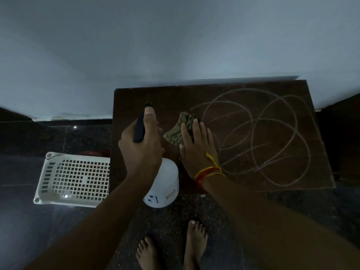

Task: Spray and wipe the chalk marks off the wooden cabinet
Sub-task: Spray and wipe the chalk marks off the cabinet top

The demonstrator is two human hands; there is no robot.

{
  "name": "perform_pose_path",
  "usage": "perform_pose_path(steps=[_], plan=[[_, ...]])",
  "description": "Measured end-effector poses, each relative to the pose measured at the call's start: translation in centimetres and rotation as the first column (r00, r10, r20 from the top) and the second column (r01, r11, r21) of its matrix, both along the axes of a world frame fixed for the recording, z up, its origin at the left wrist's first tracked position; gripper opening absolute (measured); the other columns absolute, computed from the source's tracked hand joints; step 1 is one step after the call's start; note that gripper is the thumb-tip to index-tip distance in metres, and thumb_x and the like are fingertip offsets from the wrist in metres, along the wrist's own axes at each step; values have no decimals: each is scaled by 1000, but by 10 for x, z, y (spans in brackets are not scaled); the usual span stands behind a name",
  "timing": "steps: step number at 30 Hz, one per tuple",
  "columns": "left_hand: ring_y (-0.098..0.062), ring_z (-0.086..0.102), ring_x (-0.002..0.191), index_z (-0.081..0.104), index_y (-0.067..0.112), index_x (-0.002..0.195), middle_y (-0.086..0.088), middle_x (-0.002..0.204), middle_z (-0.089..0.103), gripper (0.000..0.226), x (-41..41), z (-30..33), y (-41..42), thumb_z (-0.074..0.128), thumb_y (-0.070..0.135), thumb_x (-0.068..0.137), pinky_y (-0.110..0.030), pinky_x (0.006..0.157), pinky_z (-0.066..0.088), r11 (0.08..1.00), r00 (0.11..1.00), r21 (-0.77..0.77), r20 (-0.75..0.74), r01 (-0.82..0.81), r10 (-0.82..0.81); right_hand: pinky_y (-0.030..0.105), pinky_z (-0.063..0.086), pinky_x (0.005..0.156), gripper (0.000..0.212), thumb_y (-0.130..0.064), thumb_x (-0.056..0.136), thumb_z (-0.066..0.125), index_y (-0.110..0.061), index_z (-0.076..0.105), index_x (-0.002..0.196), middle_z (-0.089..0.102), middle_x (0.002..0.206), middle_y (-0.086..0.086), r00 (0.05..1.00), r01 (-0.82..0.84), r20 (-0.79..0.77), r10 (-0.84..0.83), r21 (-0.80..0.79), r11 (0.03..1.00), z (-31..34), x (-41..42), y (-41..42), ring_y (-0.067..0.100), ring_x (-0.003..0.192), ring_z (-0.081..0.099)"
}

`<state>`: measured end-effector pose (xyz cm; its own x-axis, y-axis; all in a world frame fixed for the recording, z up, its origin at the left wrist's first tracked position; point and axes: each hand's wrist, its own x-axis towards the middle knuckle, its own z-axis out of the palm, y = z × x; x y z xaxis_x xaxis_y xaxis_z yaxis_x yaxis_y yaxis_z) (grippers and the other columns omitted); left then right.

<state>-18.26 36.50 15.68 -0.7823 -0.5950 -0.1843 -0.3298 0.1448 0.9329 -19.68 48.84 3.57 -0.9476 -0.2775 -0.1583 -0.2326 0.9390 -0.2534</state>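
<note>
The dark wooden cabinet top stands against a pale wall. White looping chalk marks cover its right half. My left hand grips the black head of a white spray bottle, held over the cabinet's left part with the nozzle pointing away from me. My right hand lies flat with its fingers pressing a crumpled olive cloth onto the wood, just left of the chalk loops. Orange and yellow threads circle that wrist.
A white perforated plastic basket lies on the dark tiled floor left of the cabinet. My bare feet stand in front of it. Something red peeks out behind the basket.
</note>
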Motion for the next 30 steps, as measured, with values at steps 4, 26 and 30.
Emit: perform_pose_path(steps=[4,26,30], plan=[[-12,62,50,63,30,68,4,64,68,42,-9,1,-1,45,59,93,-37,48,54,1000,1000,-18,7,-2,2,52,14,118,61,-33,96,43,-18,20,150,15,157,21,999,0,34,0,-20,1000,4,25,7,38,145,13],[-7,60,50,64,18,76,-6,66,65,43,-47,-9,1,46,49,100,-17,42,47,1000,1000,1,-1,27,-27,46,3,118,60,-33,97,37,-18,17,151,11,157,20,998,47,-39,-49,-34,998,-5,-64,-12,37,146,7],[-5,64,56,65,25,79,1,71,68,40,-46,-12,1,45,51,100,-15,43,47,999,999,-9,23,43,-43,48,3,119,60,-33,97,37,-18,18,151,9,158,20,995,77,-55,-79,-45,996,-8,-112,-19,37,146,5]])
